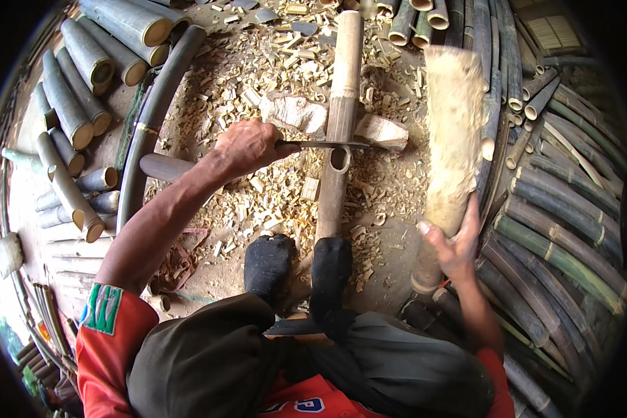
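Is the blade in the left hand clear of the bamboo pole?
No: the left hand holds the blade set across the bamboo pole.

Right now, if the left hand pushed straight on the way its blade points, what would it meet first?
The left hand holds a blade pointing right; its edge already lies across the bamboo pole, so the pole comes first. Depth is unclear.

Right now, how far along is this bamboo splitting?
Already done: chips litter the ground, and cut bamboo lengths are stacked at the left. In hand: the left hand sets a blade across a bamboo pole, while the right hand raises a wooden club. Left: the pole looks unsplit.
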Action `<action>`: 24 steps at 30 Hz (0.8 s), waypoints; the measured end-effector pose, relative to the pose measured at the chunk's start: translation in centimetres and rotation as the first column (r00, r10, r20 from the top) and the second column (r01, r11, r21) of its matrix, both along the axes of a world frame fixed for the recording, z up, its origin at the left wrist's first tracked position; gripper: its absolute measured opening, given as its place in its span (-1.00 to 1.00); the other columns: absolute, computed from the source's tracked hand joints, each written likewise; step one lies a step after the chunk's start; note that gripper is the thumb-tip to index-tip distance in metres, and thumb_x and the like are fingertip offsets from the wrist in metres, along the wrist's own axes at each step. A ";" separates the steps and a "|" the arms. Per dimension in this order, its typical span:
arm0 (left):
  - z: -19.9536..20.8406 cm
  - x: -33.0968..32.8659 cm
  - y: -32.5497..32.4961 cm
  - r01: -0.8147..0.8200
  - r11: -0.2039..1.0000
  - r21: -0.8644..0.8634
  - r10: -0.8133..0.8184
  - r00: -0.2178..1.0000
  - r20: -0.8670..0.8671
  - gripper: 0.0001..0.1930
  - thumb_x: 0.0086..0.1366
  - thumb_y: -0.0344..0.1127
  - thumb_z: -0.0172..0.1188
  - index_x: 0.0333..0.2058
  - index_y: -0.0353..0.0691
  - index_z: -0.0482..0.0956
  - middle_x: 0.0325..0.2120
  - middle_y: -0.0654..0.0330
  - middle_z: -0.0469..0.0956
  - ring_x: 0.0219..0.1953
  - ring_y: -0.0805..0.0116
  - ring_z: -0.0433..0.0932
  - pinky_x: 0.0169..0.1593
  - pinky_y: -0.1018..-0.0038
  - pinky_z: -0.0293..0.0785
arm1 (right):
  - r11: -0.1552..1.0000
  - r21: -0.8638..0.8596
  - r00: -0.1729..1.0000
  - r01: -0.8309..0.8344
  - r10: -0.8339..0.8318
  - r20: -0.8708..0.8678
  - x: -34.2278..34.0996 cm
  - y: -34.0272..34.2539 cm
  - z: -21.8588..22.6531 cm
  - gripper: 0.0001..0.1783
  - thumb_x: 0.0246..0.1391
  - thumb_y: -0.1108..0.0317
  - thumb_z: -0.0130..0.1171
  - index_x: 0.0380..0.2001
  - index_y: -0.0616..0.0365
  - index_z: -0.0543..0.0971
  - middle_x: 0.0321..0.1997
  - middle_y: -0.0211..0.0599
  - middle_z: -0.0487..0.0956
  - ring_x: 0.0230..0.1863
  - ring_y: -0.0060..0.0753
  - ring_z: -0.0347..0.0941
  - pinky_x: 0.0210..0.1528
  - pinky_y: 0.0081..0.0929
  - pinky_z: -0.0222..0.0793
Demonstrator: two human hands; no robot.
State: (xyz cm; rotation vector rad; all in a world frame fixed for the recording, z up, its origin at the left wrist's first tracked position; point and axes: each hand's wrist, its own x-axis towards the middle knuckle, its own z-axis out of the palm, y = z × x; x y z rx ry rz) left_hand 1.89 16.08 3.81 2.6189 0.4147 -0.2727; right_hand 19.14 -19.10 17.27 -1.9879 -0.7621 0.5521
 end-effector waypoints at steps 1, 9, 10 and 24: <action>-0.3 0.0 0.0 -0.004 1.000 0.022 0.004 1.000 -0.010 -0.39 0.40 0.30 0.19 -0.47 -0.19 0.74 -0.78 0.23 0.48 -0.74 0.37 0.43 -0.61 0.28 0.39 | 0.995 -0.095 0.999 -0.037 0.034 -0.027 -0.1 -0.6 -1.3 -0.06 0.00 0.29 0.44 0.34 0.39 0.16 0.19 0.07 0.48 0.15 -0.16 0.50 0.20 -0.22 0.48; -1.8 -0.4 0.5 0.003 1.000 0.031 -0.005 0.998 0.065 -0.39 0.40 0.30 0.21 -0.52 -0.16 0.75 -0.81 0.25 0.47 -0.78 0.39 0.40 -0.66 0.31 0.37 | 0.936 -0.325 0.990 -0.137 0.139 -0.015 0.1 -1.1 -0.5 -0.13 -0.02 0.23 0.47 0.26 0.37 0.27 0.10 0.15 0.55 0.10 -0.05 0.56 0.16 -0.12 0.52; -2.0 -0.5 0.5 0.002 1.000 0.029 -0.003 0.999 0.051 -0.40 0.40 0.29 0.22 -0.51 -0.16 0.75 -0.81 0.24 0.47 -0.77 0.38 0.41 -0.65 0.30 0.38 | 0.960 -0.268 0.991 -0.078 0.104 0.084 -0.4 -1.5 -0.8 -0.11 -0.02 0.21 0.47 0.27 0.38 0.26 0.10 0.14 0.54 0.09 -0.06 0.55 0.16 -0.14 0.51; -1.6 1.2 0.7 0.016 0.994 -0.110 -0.020 0.999 -0.040 -0.46 0.39 0.24 0.26 -0.41 -0.17 0.80 -0.80 0.30 0.46 -0.79 0.43 0.34 -0.67 0.35 0.33 | 0.952 0.000 0.951 0.307 -0.307 0.040 -4.5 -3.8 -2.2 0.05 0.03 0.12 0.47 0.36 0.54 0.13 0.27 0.26 0.31 0.22 0.06 0.38 0.30 -0.15 0.35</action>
